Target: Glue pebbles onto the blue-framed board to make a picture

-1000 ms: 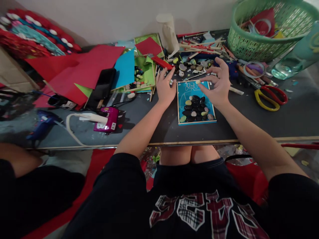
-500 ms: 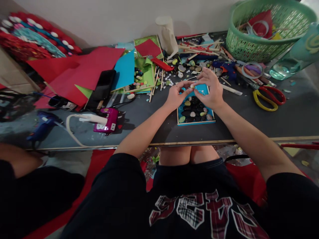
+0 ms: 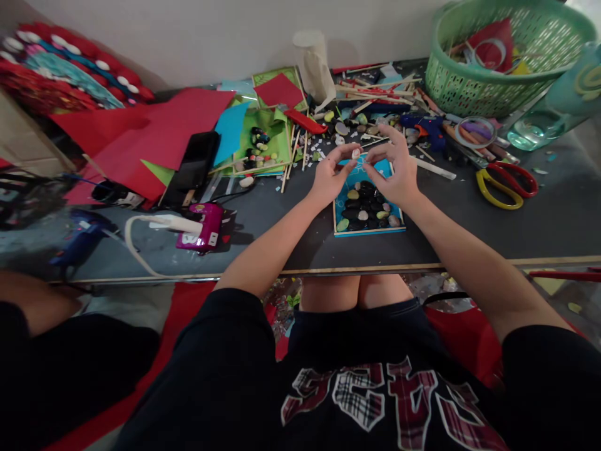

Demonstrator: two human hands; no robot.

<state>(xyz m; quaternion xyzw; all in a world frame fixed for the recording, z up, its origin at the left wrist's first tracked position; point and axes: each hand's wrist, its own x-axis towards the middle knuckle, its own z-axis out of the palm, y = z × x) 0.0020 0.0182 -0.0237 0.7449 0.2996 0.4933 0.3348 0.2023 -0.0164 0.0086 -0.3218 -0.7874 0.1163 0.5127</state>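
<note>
One pebble [image 3: 355, 153] pinched in your left hand [image 3: 327, 177] | right hand [image 3: 398, 174]: can't tell grip | loose pinch could drop it

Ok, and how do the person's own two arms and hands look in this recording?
Both the left hand and the right hand are bare, without gloves, and no watch or bracelet shows. The forearms are uncovered too; the black short sleeves end near the elbows.
</note>
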